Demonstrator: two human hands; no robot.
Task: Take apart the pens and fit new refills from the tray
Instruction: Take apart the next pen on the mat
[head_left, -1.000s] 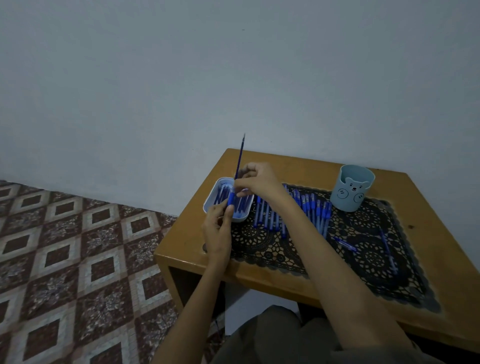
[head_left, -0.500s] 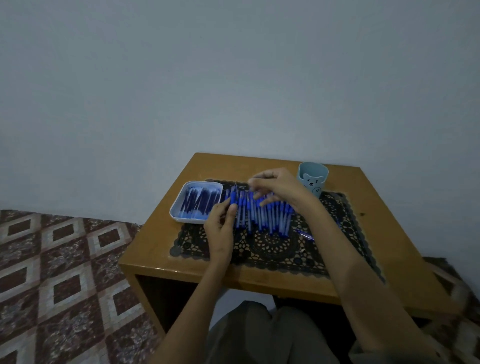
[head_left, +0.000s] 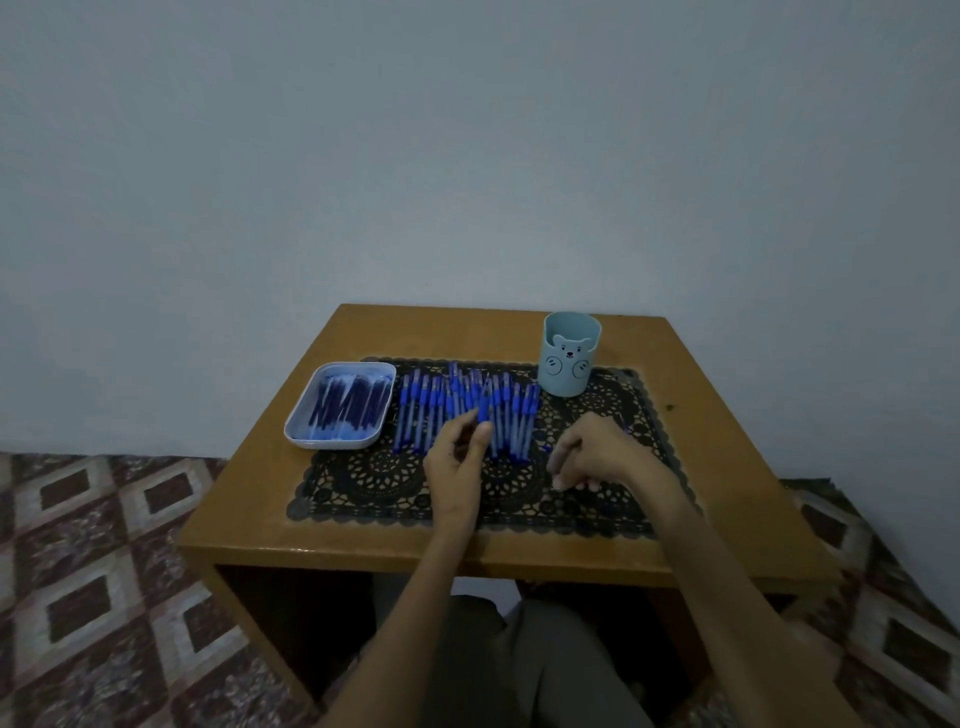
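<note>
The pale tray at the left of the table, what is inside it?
The tray holds a loose heap of thin dark blue refills, lying lengthwise. They overlap, so their number and the floor beneath them cannot be seen.

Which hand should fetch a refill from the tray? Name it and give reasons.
Right, probably. The left hand sits nearer the tray but pinches a pen. The right hand hangs over the mat with fingers loosely curled; blur hides whether it holds anything.
</note>
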